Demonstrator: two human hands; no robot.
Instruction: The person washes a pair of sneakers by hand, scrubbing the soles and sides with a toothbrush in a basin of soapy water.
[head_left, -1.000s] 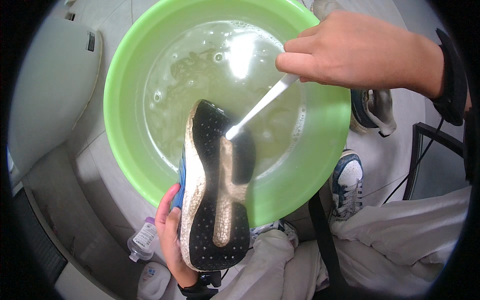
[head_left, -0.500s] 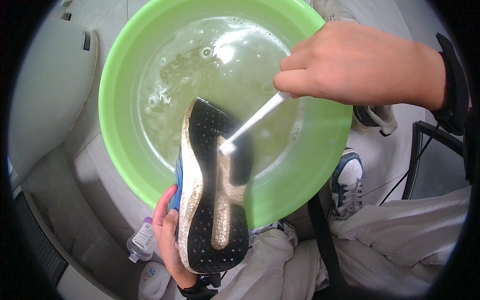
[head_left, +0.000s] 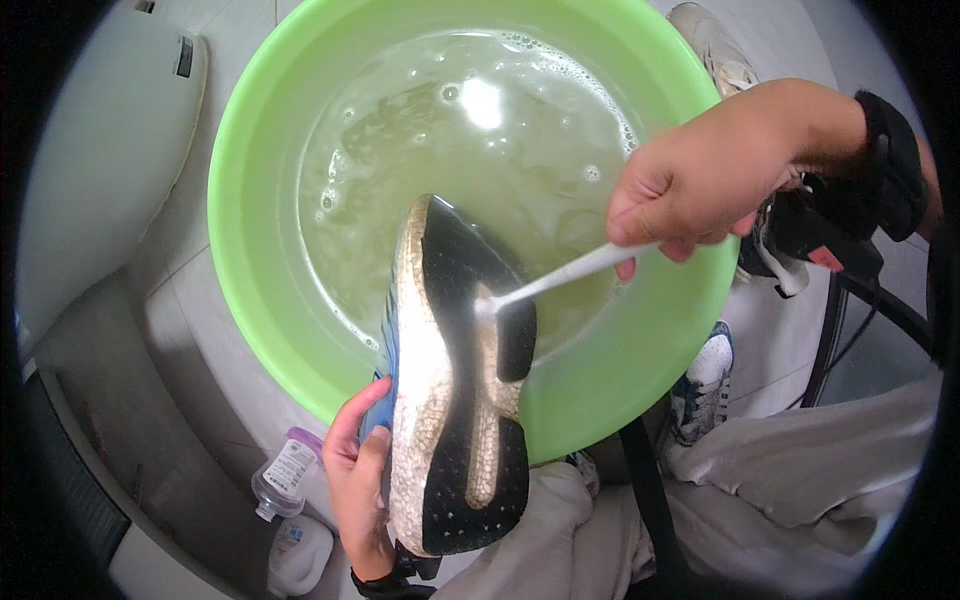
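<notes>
My left hand (head_left: 360, 460) grips a blue shoe (head_left: 412, 400) by its side, with the sole turned up toward me. The sole is black with a cream groove down its middle and a cream midsole edge. My right hand (head_left: 690, 195) is closed around the handle of a white toothbrush (head_left: 570, 270). The brush head touches the groove near the sole's upper half. Both are above a large green basin (head_left: 255, 290) holding cloudy, sudsy water (head_left: 400, 150). The fingertips behind the shoe are hidden.
A clear bottle with a purple base (head_left: 287, 475) and a white bottle (head_left: 300, 555) lie on the tiled floor at left. White toilet-like fixture (head_left: 110, 170) stands at far left. Other shoes (head_left: 710, 45) sit right of the basin; my trousered legs (head_left: 790, 480) are at lower right.
My right hand has moved down and right, its wrist turned, and the toothbrush lies at a flatter angle. The shoe is tilted so more of its cream side shows; the whole view has shifted slightly.
</notes>
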